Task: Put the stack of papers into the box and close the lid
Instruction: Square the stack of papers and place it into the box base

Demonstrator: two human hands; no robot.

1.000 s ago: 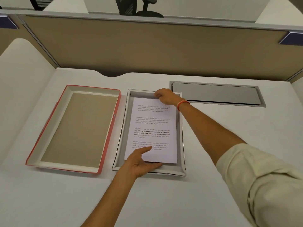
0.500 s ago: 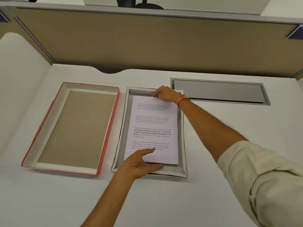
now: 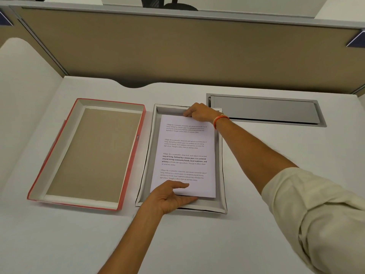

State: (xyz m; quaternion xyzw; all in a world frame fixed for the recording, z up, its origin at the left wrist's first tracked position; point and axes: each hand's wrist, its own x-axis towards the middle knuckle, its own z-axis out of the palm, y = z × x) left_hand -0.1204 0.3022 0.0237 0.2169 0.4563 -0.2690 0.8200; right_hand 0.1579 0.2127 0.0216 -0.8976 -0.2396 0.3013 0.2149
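A stack of white printed papers [image 3: 186, 149] lies inside the shallow grey box [image 3: 220, 165] at the middle of the white desk. My left hand [image 3: 169, 196] grips the stack's near edge, thumb under and fingers on top. My right hand [image 3: 199, 112], with an orange band at the wrist, holds the stack's far edge against the box's far wall. The red-edged lid [image 3: 87, 153] lies upside down to the left of the box, its brown inside facing up.
A grey cable hatch [image 3: 264, 109] is set into the desk at the back right. A tan partition [image 3: 177, 50] runs along the desk's far edge. A curved white side panel [image 3: 23, 95] rises at the left.
Both hands stay on the paper's two ends. The stack has settled slightly lower in the box; the head camera has tilted a little downward.
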